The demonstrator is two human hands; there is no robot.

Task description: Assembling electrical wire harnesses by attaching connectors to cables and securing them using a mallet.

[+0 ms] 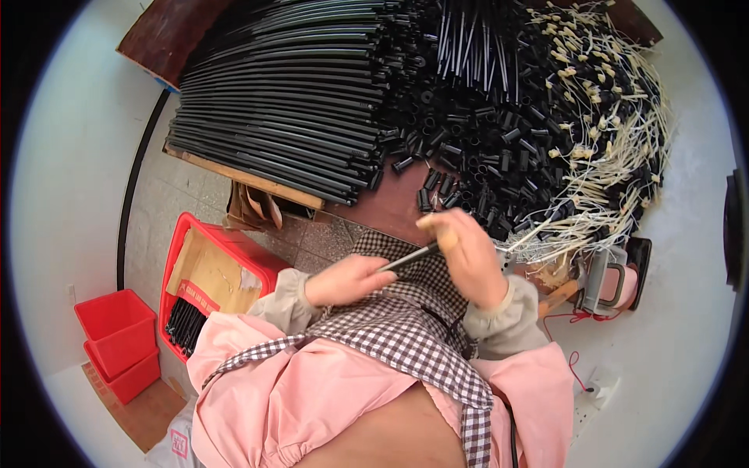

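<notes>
My left hand [347,281] is closed around a slim dark rod [407,260], which slants up to the right above my lap. At the rod's upper end, my right hand [470,256] has its fingers curled round it. What lies inside the right palm is hidden, and its fingertips are a little blurred. Just beyond my hands, short black plastic sleeves [447,184] lie loose on the reddish-brown tabletop [392,204]. Left of them is a broad stack of long black rods [273,117].
White wires with cream connectors [605,117] heap up at the right. Thin rods [472,43] lie at the back. A red crate [261,249] with cardboard and black parts stands left of me, near stacked red bins [117,320]. A grey-and-pink device [616,285] sits at the right.
</notes>
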